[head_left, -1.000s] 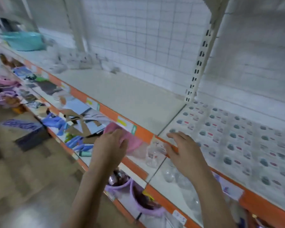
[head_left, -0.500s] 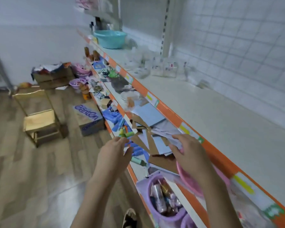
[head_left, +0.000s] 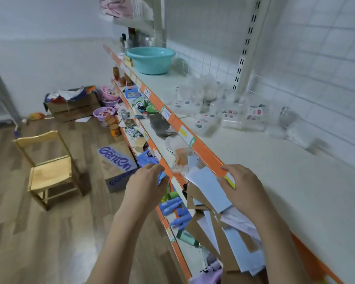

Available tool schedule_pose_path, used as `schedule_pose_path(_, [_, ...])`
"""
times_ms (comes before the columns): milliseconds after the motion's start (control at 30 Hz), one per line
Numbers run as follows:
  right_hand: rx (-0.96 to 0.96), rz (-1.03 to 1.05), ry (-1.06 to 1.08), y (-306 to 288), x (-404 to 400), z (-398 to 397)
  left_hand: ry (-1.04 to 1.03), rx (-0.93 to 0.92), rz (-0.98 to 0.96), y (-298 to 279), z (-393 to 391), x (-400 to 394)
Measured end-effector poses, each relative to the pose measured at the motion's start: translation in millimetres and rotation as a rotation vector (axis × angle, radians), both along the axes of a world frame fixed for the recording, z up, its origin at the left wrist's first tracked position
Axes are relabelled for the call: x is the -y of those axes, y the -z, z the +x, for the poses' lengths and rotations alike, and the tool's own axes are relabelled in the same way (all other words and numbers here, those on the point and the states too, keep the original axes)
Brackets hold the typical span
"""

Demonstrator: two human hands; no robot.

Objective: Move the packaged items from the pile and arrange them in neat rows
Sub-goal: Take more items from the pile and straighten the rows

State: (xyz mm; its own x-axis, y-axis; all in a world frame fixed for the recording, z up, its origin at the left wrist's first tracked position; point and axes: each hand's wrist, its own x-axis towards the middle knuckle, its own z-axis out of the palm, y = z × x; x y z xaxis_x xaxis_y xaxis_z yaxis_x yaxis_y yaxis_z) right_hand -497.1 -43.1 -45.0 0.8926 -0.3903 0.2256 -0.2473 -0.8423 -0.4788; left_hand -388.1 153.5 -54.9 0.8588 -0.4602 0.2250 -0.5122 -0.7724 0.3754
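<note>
**Two hands free, pile up the shelf**

Two hands hover at the shelf edge, neither carrying a package. The left hand hangs with fingers loosely curled, grasping nothing; the right hand is relaxed at the orange strip, fingertips near it — whether they touch, I cannot tell.

The pile of clear packaged items lies at about 12 o'clock from the hands, well apart, beside the upright; a teal basin sits further off at 11 o'clock.

The step in hand looks like the reach to the pile. To do it well, step closer first — the packs look slippery and loosely heaped, so lifting one from the top should disturb the rest less than dragging from below.
</note>
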Motion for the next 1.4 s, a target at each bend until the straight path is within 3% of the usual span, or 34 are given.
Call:
schedule_pose_path(233, [-0.057,-0.038,0.136,14.5,26.6,75.6,0.173,-0.073,-0.03,5.0,109.3,53.3])
schedule_pose_path(567, [-0.109,0.021,0.547,5.2,39.5,227.3,0.372,-0.003,-0.09,-13.5,270.0,89.3])
schedule_pose_path(700, [-0.242,0.056,0.664,1.6,41.2,259.3,0.403,-0.024,-0.111,-9.5,302.5,96.6])
schedule_pose_path(800, [-0.29,0.107,0.676,-2.6,41.6,261.7,0.475,-0.028,-0.16,-7.5,309.1,114.8])
schedule_pose_path(967, [-0.176,0.196,0.7,-5.3,45.4,232.0,0.635,-0.006,-0.197,-6.7,302.5,159.7])
schedule_pose_path(1167, [0.009,0.116,0.85,-6.1,46.6,187.0,0.653,0.072,0.112,-2.2,297.9,203.1])
schedule_pose_path(1400, [0.184,0.142,0.871,-0.2,45.7,149.3,0.633,0.114,0.072,-4.2,277.8,203.2])
